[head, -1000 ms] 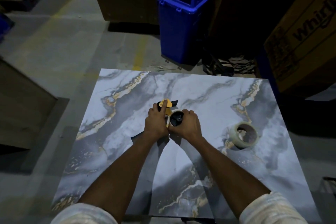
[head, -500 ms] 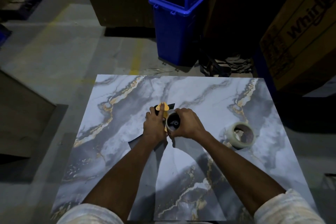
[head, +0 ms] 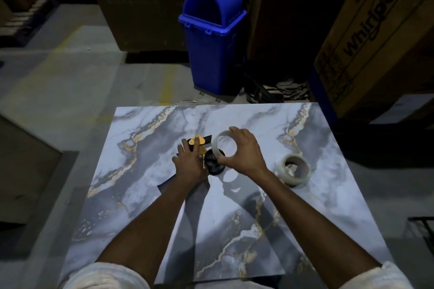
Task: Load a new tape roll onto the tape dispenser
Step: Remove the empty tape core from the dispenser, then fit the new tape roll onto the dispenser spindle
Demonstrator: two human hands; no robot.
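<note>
the tape dispenser lies near the middle of the marble-patterned table, pinned under the left hand, whose palm presses down with fingers spread over its black and yellow body. half a second ago the right hand was closed over the dispenser's black hub; now it has lifted a thin pale ring off that hub, pinched between thumb and fingers, just above and beside it, leaving the hub bare. the fuller tape roll rests flat on the table to the right, well apart from both hands, unmoved. behind the table stands a blue bin. a cardboard box at the far right reads "whirlpool".
</note>
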